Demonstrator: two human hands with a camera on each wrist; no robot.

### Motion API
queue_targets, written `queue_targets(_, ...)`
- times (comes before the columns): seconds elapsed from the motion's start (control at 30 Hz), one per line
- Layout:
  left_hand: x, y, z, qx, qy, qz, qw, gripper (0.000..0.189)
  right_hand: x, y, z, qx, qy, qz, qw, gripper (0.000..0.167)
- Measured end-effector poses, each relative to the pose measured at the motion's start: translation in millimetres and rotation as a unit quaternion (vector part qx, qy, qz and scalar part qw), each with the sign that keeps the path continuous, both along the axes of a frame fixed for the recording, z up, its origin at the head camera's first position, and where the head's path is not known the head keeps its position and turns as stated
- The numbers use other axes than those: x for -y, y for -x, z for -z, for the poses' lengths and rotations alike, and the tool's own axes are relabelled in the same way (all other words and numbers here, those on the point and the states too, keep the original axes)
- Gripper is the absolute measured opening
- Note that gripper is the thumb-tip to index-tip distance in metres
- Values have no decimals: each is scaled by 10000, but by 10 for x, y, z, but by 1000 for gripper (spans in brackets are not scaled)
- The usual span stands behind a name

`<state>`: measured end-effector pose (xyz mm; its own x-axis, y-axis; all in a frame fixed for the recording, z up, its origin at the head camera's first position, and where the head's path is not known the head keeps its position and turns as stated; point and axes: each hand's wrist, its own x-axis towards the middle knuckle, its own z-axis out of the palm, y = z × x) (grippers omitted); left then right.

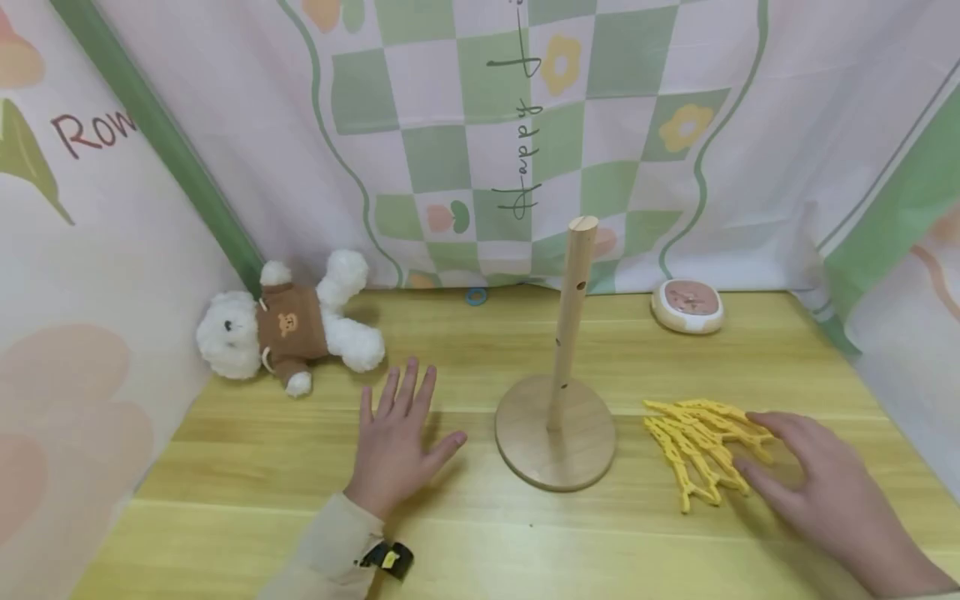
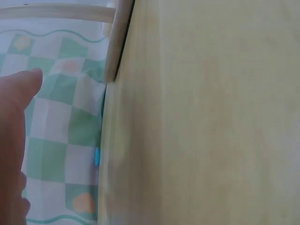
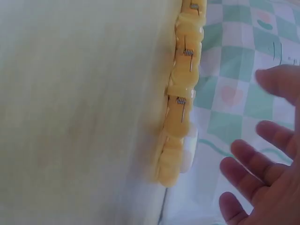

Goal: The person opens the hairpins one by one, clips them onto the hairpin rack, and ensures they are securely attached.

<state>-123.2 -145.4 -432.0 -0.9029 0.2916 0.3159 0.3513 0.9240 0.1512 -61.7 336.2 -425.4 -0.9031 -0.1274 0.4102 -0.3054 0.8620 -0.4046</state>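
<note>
Head view: spreading the left hand [image 1: 397, 450] wide, left of the wooden stand [image 1: 557, 400]; hovering with the right hand [image 1: 821, 483] loosely parted beside yellow clips [image 1: 697, 435], lying just left of it.

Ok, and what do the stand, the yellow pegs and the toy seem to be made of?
Stand: probably wood, smooth and matte, from its pale tan color. Pegs: likely plastic, slightly glossy, from the even yellow and rounded, molded edges; their springs look like metal, being thin gray coils. Toy: seemingly plush, fluffy, from its white tufts.
</note>
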Motion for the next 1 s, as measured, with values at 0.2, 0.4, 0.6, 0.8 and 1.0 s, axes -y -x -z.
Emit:
queue_targets(0.2, -91, 5, 27, 136, -135, 49, 9998, 96, -121, -2, 35, 592, -56, 257, 9979, 52)
queue_targets(0.4, -164, 9, 62, 133, -200, 69, 9997, 96, -178, 25, 66, 968, -90, 299, 9948, 50)
queue_targets(0.6, -240, 2, 99, 164, -263, 56, 9995, 96, -208, 47, 98, 1091, -60, 298, 9936, 52)
queue_targets(0.8, -332, -19, 83, 314, -443, 111, 9985, 95, -232, 50, 102, 1301, -200, 420, 9904, 56)
queue_targets(1.0, -437, -44, 129, 452, -486, 227, 9975, 95, -271, 41, 102, 1250, -205, 492, 9907, 52)
